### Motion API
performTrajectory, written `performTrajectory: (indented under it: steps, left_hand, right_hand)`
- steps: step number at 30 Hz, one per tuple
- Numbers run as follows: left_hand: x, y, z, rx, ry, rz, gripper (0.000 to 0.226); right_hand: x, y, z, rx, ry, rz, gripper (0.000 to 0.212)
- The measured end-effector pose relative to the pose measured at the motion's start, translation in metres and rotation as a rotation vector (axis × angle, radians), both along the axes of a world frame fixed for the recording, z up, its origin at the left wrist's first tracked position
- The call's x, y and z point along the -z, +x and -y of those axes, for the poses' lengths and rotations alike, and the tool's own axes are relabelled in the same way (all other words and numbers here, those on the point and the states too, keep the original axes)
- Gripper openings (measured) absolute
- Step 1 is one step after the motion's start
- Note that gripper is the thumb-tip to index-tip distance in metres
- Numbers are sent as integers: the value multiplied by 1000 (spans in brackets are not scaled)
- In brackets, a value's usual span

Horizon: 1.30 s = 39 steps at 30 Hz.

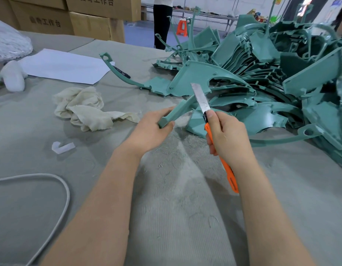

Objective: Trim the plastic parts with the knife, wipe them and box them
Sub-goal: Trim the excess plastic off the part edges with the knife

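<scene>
We're over a desk (pixel 166 217) covered in grey ribbed cloth, matt and fuzzy, littered with fine shavings. The plastic part (pixel 177 110) we grip is teal and smooth with a soft sheen, same as the plastic parts (pixel 197 73) heaped beyond. Our knife (pixel 200 99) shows a dull, scuffed metal blade and a glossy orange plastic handle. The rag (pixel 83 106) is cream cloth, coarse and frayed. There's smooth white paper (pixel 66 66), a smooth white cable (pixel 64 192) and matt brown cardboard boxes (pixel 45 22).
</scene>
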<state>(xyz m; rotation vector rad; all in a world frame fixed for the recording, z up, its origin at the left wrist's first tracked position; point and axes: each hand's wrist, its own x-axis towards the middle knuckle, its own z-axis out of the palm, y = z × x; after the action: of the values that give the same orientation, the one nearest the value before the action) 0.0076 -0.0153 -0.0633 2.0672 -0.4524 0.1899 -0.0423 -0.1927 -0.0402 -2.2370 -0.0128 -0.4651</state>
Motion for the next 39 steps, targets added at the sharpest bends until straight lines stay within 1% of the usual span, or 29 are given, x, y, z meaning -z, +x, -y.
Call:
performTrajectory:
  steps: [3, 7, 9, 12, 14, 18, 23, 26, 28, 29, 30, 32, 34, 35, 36, 37, 39]
  left_hand:
    - [-1, -1, -2, 6, -26, -1, 36]
    - [-1, -2, -2, 10, -50, -18, 40]
    - [0, -1, -1, 17, -48, -9, 37]
    - [2, 1, -1, -2, -51, -11, 16]
    - [4, 2, -2, -12, -52, -17, 12]
    - [4, 2, -2, 0, -38, 10, 12]
    - [6, 3, -2, -19, -53, -27, 14]
    - [5, 7, 2, -41, -47, -74, 10]
    - [6, 10, 5, -53, -32, -146, 12]
    - [6, 9, 5, -67, -31, -155, 14]
    - [6, 8, 6, -78, -49, -141, 19]
    - [5, 8, 5, -103, -108, -108, 17]
    - [2, 7, 4, -150, -192, -128, 17]
    - [0, 7, 4, -168, -232, -137, 13]
    - [-1, 8, 3, -181, -267, -135, 5]
    - [-3, 7, 3, -195, -298, -123, 5]
    - [-7, 5, 2, -201, -363, -128, 16]
  right_hand:
    - [0, -2, 2, -58, 35, -20, 44]
    - [-2, -3, 7, -114, 63, -46, 44]
    - [-3, -3, 8, -144, 81, -73, 45]
    - [-2, -3, 6, -203, 147, -130, 45]
    - [-2, -4, 6, -230, 179, -153, 45]
    - [-6, -6, 7, -284, 213, -197, 48]
    - [-12, -12, 4, -365, 281, -274, 48]
    - [-14, -17, -3, -542, 331, -371, 46]
    - [-14, -21, -10, -659, 297, -441, 45]
    - [-14, -21, -12, -692, 311, -448, 44]
    - [-16, -22, -12, -697, 369, -432, 44]
    - [-19, -20, -5, -593, 550, -339, 44]
    - [-20, -14, 4, -336, 638, -214, 46]
    - [-18, -11, 7, -181, 598, -174, 48]
    - [-13, -7, 10, -39, 494, -164, 50]
    - [-9, -3, 13, 62, 355, -188, 50]
    - [0, 2, 17, 104, 101, -283, 37]
